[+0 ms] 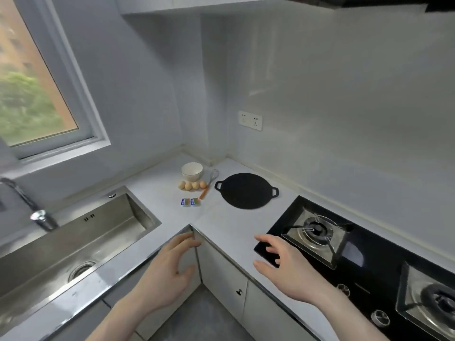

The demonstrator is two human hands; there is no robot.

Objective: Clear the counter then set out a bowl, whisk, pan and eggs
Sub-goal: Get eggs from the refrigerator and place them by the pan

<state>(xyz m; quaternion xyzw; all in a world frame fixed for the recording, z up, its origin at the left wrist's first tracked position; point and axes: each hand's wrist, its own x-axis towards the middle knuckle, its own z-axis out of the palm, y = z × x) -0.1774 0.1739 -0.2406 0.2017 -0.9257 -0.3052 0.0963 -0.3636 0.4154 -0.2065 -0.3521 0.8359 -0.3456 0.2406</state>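
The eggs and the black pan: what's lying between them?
In the head view, a whisk with an orange handle lies on the counter between the row of four eggs and the black pan, apparently touching neither.

Only the person's two forearms and hands show. Both forearms are bare as far as the lower edge of the view, with no sleeve or cuff on either. The left hand (167, 274) carries no ring, watch, band or glove, and the right hand (290, 269) is equally plain. The fingernails look short and unpainted, though the picture is soft.
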